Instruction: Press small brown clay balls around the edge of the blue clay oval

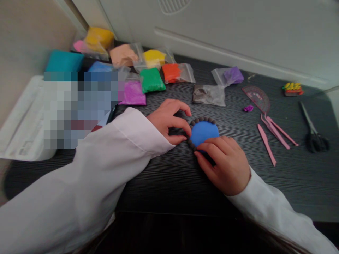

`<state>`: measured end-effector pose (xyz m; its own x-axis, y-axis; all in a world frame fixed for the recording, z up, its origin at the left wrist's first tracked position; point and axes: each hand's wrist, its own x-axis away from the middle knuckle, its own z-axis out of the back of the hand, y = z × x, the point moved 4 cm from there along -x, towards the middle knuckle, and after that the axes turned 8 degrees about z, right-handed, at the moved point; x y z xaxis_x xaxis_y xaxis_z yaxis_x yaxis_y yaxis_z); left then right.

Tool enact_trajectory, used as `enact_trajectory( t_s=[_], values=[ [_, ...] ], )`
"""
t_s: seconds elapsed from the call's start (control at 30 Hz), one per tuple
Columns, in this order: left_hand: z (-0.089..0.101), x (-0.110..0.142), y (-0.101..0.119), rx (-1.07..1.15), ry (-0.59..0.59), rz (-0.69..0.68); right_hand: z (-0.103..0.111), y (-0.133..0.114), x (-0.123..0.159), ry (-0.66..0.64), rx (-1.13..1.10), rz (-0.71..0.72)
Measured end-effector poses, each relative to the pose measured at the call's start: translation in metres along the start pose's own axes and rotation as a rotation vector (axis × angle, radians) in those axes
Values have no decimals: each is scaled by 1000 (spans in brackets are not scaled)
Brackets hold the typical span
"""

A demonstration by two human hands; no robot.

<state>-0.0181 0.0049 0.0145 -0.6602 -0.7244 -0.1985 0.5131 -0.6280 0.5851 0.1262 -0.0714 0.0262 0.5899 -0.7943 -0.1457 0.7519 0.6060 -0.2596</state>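
A flat blue clay disc (203, 132) lies on the dark table (164, 176), ringed by several small dark brown clay balls (203, 119). My left hand (171, 120) rests at the disc's left edge, thumb and forefinger pinched against the brown balls there. My right hand (225, 164) covers the disc's lower right side, fingers curled and pressing on its rim. Both arms wear white sleeves.
Bags of coloured clay sit at the back left: green (151, 79), orange (172, 72), magenta (132, 93), yellow (154, 57), purple (232, 74), brown (209, 94). Pink modelling tools (272, 135), a protractor (258, 97), scissors (314, 130) and a purple clay bit (248, 108) lie right.
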Motion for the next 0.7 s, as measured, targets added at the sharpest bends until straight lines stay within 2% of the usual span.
enact_trajectory(
  t_s=[0.53,0.7],
  values=[
    [-2,1,4,-21,68,-52,1,0,0,18,11,7],
    [-4,2,5,-50,31,-8,0,0,-1,7,6,3]
  ],
)
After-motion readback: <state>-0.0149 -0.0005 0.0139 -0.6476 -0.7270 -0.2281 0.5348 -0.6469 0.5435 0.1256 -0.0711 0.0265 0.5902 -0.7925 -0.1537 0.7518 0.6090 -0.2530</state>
